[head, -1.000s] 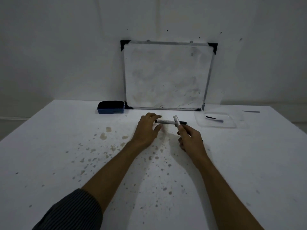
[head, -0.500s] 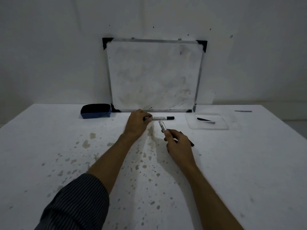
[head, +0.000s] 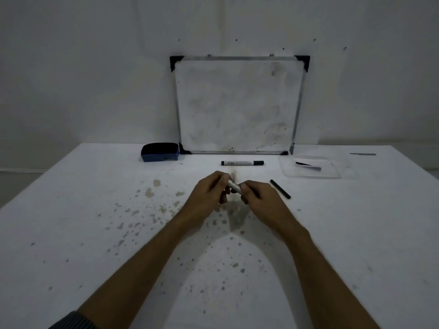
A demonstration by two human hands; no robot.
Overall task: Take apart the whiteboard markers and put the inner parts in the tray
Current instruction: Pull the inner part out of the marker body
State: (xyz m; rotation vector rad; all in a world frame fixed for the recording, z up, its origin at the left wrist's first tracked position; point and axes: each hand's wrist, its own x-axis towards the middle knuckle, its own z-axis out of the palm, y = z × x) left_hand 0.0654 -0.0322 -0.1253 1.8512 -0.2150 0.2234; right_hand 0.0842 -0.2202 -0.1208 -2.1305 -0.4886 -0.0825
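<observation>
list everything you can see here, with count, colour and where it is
whiteboard: 1, white with metal frame and black corners, leaning on the wall at the table's far edge
eraser: 1, dark blue, left of the whiteboard's base
marker on table: 1, white barrel with black ends, lying in front of the whiteboard
held marker: 1, white barrel, between both hands
black stick: 1, black, on the table right of the hands
tray: 1, clear, far right, with a dark piece inside
grey strip: 1, far right edge
table: 1, white, stained
left hand: 1, grip on the marker
right hand: 1, grip on the marker
</observation>
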